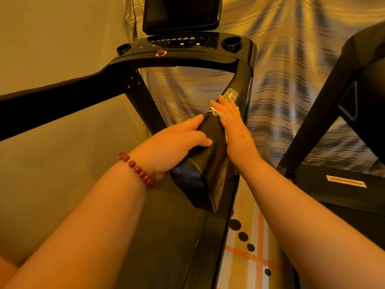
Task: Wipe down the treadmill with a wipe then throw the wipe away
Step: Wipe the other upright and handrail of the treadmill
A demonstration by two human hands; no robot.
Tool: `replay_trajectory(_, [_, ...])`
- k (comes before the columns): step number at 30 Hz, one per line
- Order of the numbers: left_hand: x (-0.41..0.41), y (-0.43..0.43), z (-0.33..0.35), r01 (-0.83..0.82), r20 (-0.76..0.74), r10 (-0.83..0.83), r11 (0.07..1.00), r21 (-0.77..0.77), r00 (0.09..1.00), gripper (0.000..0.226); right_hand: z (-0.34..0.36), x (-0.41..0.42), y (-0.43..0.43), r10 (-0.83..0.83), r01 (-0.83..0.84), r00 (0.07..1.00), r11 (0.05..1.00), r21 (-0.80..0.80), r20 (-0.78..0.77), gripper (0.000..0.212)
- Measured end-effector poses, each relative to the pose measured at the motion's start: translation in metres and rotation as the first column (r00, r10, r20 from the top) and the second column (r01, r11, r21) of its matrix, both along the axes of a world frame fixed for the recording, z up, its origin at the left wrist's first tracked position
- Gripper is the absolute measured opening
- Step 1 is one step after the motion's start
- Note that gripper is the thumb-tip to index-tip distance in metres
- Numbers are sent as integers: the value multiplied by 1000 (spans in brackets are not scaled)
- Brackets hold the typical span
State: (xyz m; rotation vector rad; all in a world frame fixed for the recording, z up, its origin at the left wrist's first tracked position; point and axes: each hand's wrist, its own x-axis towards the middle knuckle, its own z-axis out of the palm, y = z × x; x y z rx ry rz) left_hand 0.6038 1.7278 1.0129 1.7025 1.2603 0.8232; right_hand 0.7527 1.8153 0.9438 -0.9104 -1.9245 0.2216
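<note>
Treadmill (187, 59): white wipe (215, 112) lies on its R handrail (208, 165), under R hand (230, 119), whose straight fingers press it flat. L hand (177, 142) grips the same rail, nearer cam. Next machine's white label (345, 181) has red script, too blurred to read.

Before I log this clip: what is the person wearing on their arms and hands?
No sleeves are in view on either arm. The left hand has a bracelet of round dark red beads at its wrist. The right hand wears nothing at the wrist. No gloves, watch or rings show.
</note>
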Motion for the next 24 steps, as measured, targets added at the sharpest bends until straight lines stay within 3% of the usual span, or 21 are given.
replay_trajectory(3, [0, 1, 3, 54, -18, -54, 999, 9, 998, 38, -6, -5, -17, 52, -50, 997, 998, 34, -64, 56])
replay_trajectory(4, [-1, 2, 3, 58, -20, -58, 998, 8, 998, 38, -10, -5, -22, 86, -82, 994, 995, 59, -69, 53])
replay_trajectory(8, [-3, 2, -2, 31, 13, -32, 1000, 1, 999, 62, -2, 0, -6, 95, -101, 994, 986, 135, 50, 60])
replay_trajectory(10, [-3, 2, -3, 14, 19, -14, 1000, -6, 1000, 71, 5, 4, 12, 56, -64, 996, 992, 112, 75, 53])
replay_trajectory(13, [-4, 4, -2, 45, -37, -44, 999, 18, 998, 42, 3, 3, 13, 26, -28, 999, 998, 61, 36, 56])
replay_trajectory(15, [-5, 5, 1, 57, -110, -53, 998, 33, 993, 36, -5, -2, -5, 50, -48, 999, 993, 110, -8, 55])
replay_trajectory(20, [-4, 14, 12, 122, -310, -115, 993, 2, 944, 44, -6, 3, -1, 144, -144, 990, 977, 158, 13, 46])
replay_trajectory(24, [1, 27, 20, 80, -391, -85, 996, -28, 916, 91, 4, 15, 37, 49, -51, 998, 998, 40, 39, 51])
